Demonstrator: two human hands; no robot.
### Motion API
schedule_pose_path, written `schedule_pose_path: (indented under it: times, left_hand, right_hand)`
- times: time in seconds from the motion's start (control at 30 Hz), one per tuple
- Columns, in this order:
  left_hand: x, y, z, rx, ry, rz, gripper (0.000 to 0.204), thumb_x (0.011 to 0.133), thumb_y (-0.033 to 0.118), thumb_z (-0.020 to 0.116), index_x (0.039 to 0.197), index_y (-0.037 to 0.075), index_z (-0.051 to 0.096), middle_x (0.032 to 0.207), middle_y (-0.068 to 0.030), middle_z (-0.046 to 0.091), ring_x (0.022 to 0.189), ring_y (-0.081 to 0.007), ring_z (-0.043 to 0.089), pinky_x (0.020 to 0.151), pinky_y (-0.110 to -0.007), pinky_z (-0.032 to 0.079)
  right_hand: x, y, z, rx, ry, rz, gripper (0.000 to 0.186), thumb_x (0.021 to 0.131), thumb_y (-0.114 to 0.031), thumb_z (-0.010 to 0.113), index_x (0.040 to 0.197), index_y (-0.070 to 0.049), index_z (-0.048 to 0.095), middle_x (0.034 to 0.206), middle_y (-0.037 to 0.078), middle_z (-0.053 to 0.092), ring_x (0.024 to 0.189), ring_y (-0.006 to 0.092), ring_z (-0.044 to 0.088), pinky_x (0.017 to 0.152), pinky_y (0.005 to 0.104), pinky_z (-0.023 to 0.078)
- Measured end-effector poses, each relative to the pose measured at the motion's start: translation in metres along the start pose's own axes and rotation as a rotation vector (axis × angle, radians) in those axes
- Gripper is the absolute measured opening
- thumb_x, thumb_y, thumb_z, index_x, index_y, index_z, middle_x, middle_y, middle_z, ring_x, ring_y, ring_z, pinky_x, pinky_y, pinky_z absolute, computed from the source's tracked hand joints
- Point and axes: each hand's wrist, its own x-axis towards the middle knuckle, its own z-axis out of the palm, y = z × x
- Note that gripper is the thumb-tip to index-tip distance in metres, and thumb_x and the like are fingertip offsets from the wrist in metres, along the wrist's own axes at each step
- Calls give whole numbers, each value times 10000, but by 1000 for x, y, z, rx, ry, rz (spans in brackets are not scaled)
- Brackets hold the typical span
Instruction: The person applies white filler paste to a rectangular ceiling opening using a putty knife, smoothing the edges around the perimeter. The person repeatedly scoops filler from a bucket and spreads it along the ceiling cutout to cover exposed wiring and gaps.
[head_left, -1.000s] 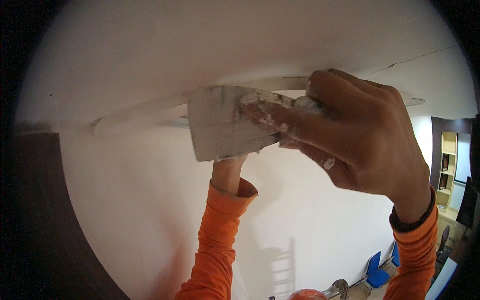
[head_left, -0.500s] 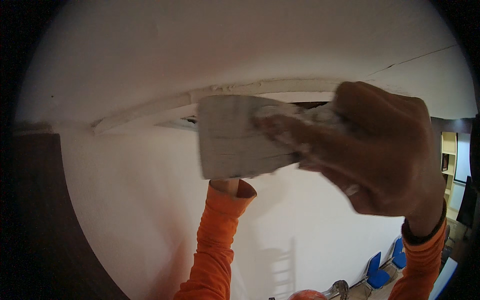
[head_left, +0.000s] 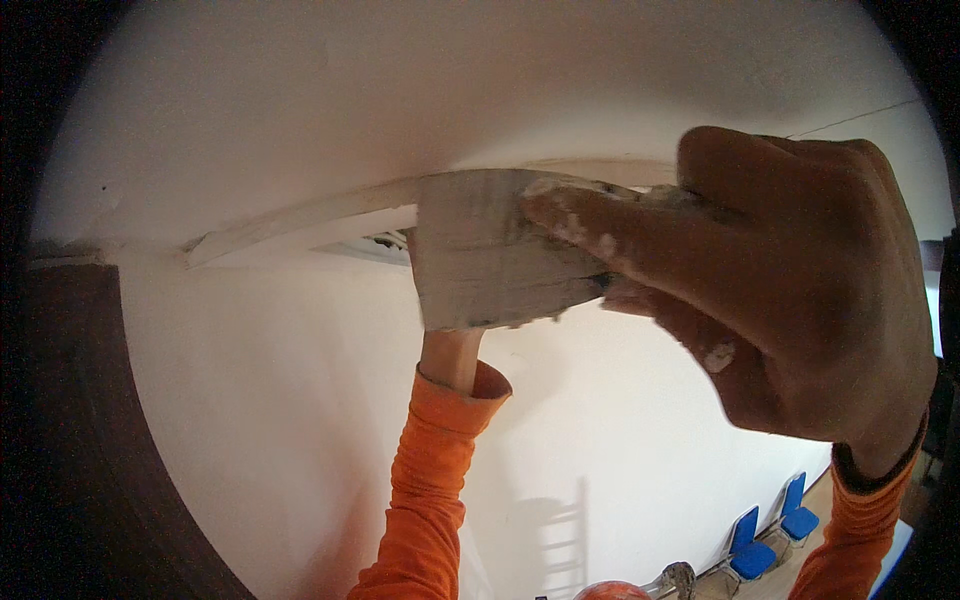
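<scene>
My right hand [head_left: 800, 290] is wrapped around a putty knife [head_left: 490, 250], its index finger stretched along the flat of the blade. Whitish filler smears the blade, and dabs of it stick to the fingers. Behind the blade, my left wrist [head_left: 450, 358] rises from an orange sleeve; the blade hides the left hand and whatever it may hold. Beyond the knife runs a pale ceiling edge strip [head_left: 300, 222]. Whether the blade touches that strip, I cannot tell.
Below the strip is a slatted opening [head_left: 385, 245]. A thin crack [head_left: 850, 118] crosses the ceiling at the upper right. Two blue chairs [head_left: 750, 555] stand far below by the white wall [head_left: 620, 430]. A rounded orange object [head_left: 612, 592] shows at the lower edge.
My right hand and the putty knife have shifted slightly right and up. More of my left wrist and of the slatted opening shows.
</scene>
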Motion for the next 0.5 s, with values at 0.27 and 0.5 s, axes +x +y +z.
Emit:
schedule_pose_path:
  times: [0.27,0.5]
  left_hand:
    - [8,-8,28,336,44,112,399,988,231,595,1362,136,492,1208,-74,624,1164,-223,608,984,-490,525]
    - [1,-50,-34,179,32,35,517,987,128,631,1457,137,416,1258,-64,611,1220,-193,584,1116,-482,463]
  right_hand:
    - [-31,32,12,-88,-128,35,395,830,-213,754,1174,-24,712,613,27,511,458,106,407,394,299,300]
    - [-38,41,50,-56,-121,15,404,836,-226,749,1189,-35,712,606,26,505,461,108,408,403,305,304]
